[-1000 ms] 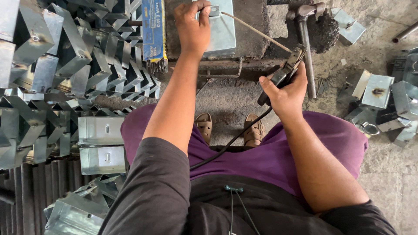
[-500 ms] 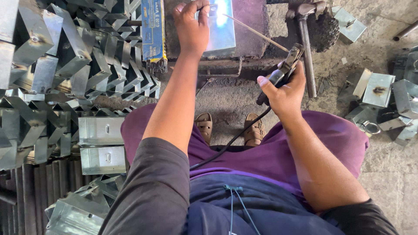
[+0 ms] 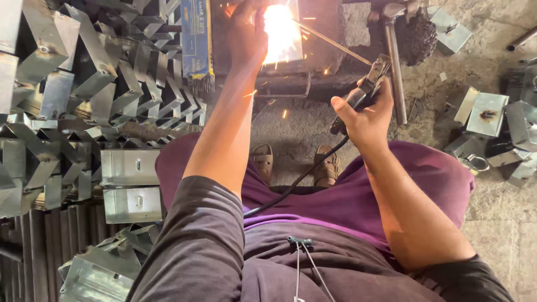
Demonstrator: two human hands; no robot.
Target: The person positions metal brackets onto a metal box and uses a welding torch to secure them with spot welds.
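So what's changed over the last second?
A bright arc with sparks now burns at the welding rod tip on the metal piece. Left hand still steadies that piece; right hand still grips the electrode holder, barely shifted.

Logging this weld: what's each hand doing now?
Left hand: on the plate, grip hidden by glare.
Right hand: closed on the electrode holder.

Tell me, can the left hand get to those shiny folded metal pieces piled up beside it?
Probably yes. The left hand rests on the sheet at the bright arc, and the folded metal brackets lie just beside it with nothing between, though letting go would leave the sheet unsteadied.
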